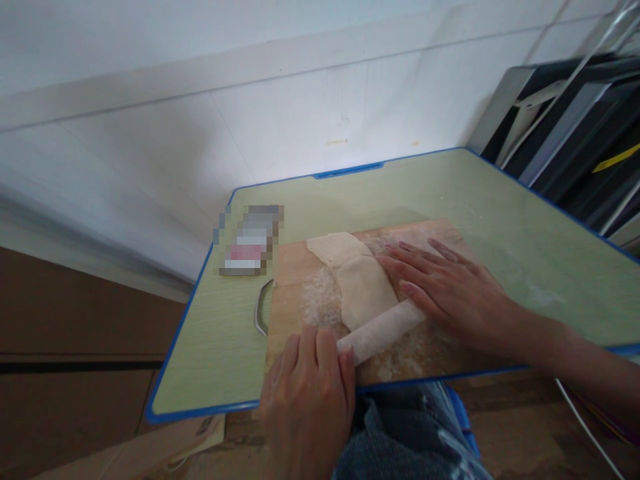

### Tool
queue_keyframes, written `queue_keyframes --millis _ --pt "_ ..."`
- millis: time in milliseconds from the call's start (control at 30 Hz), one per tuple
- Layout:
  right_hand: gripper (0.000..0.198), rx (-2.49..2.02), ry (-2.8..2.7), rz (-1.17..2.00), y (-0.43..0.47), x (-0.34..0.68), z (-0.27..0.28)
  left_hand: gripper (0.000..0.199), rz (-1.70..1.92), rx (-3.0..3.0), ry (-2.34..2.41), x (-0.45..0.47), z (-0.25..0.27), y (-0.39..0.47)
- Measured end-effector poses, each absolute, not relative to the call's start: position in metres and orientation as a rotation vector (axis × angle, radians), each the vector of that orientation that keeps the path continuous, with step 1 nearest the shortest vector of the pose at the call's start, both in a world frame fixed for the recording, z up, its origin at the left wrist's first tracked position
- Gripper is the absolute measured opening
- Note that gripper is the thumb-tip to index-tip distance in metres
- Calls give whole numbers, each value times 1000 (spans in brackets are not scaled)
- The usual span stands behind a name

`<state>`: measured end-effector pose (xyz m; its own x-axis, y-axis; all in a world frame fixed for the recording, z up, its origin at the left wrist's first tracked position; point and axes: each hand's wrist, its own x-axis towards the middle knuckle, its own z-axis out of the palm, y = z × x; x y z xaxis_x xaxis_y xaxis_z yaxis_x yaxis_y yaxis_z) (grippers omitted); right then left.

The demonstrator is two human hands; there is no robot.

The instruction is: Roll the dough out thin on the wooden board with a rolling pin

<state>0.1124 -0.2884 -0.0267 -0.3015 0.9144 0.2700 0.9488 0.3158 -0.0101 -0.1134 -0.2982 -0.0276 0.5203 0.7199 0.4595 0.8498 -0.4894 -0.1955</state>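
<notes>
Near the table's (210,360) front edge, the rolling pin (383,331) is held against the dough (369,290) by the left hand (307,387) (fingers curled) and right hand (453,287) (fingers spread wide), probably just for even pressure.

Faded blue denim (400,433), bare forearms (565,347)

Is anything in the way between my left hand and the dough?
Yes, the rolling pin: your left hand covers its left end, and the pin lies along the near edge of the dough. To the left of the pin, nothing visible stands between them except the floury wooden board underneath.
</notes>
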Motion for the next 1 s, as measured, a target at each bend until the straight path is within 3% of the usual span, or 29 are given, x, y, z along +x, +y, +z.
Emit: queue_keyframes --millis 700,1000 --pt "44 -1679 -2270 -344 -333 113 -38 29 -486 -2427 -1223 -116 -28 -307" --pt "42 -1728 -2178 -280 -320 114 -27 39 -203 -2629 -1287 -110 -1 -262"
